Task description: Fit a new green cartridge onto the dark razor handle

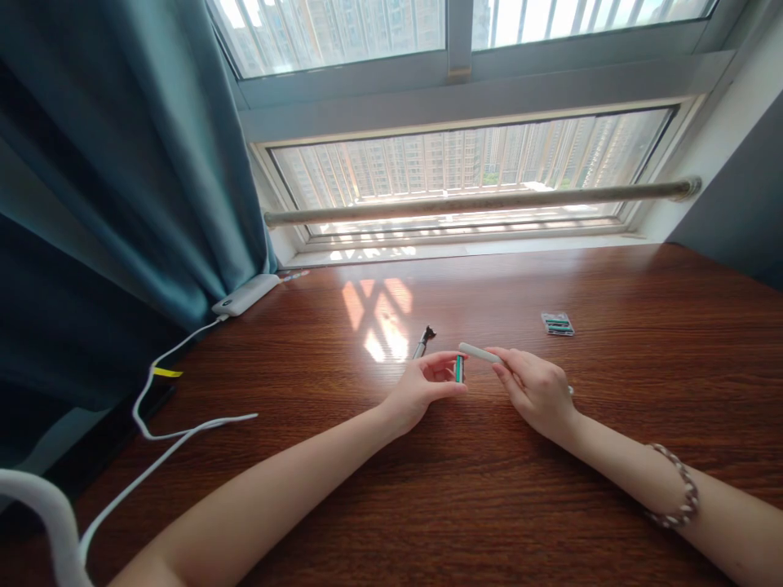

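My left hand (422,387) pinches a razor cartridge (459,368) with a green strip, held on end between thumb and fingertips. In my right hand (535,387) is a slim pale stick (479,352) with a rounded tip. That tip points left and lies close to the cartridge's top; whether they touch I cannot tell. Behind my left fingers a razor handle (421,349) with a dark head end rests on the table, partly hidden by the hand. Farther right lies a clear case (557,324) with green-striped cartridges inside.
The brown wooden table (477,489) reaches to the window sill. At the left are a white power strip (248,295), a white cable (177,436) with a yellow tag, and a blue curtain (140,147). A metal rail (483,202) crosses the window.
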Demonstrator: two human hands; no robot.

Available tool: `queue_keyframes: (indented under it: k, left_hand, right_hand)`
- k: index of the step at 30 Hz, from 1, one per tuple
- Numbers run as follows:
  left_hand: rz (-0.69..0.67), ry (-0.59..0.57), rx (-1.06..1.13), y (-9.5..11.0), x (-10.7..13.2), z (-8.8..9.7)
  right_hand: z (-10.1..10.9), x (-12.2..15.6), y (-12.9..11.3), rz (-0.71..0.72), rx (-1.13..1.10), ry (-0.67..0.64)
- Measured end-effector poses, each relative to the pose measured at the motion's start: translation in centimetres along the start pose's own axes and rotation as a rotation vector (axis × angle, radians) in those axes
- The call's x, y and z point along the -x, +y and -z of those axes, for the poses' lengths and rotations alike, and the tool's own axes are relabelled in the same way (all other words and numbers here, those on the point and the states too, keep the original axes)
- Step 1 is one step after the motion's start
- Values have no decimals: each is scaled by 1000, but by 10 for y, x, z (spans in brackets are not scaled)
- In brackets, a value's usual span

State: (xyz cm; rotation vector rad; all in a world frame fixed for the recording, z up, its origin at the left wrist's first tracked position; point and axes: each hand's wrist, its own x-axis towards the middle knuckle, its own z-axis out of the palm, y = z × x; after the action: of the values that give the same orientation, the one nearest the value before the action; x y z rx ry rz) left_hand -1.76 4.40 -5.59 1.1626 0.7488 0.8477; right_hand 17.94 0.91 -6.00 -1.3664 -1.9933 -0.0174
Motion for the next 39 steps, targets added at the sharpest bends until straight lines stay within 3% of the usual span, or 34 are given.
queue_keyframes:
  k: [6,10,15,19,23,32,39]
  left_hand:
    - [-15,-53,31,2,3,0]
    - [-101,-30,-71,3,8,0]
    - [-304,71,-243,4,17,-1]
    - [-507,24,-306,1,25,-3]
    - [-608,-50,-365,-2,30,-2]
    - [-616,-64,-423,-1,31,-1]
    - [-557,-160,-337,-3,32,2]
  right_hand:
    - [-2,1,5,-129,-43,84]
    - [1,2,2,-12,-152,106]
    - [7,5,-4,211,-255,70]
    - [8,8,-5,319,-259,36]
    - [9,8,-6,344,-258,31]
    - [10,6,-7,366,-258,-4]
    - [12,6,-10,280,-250,91]
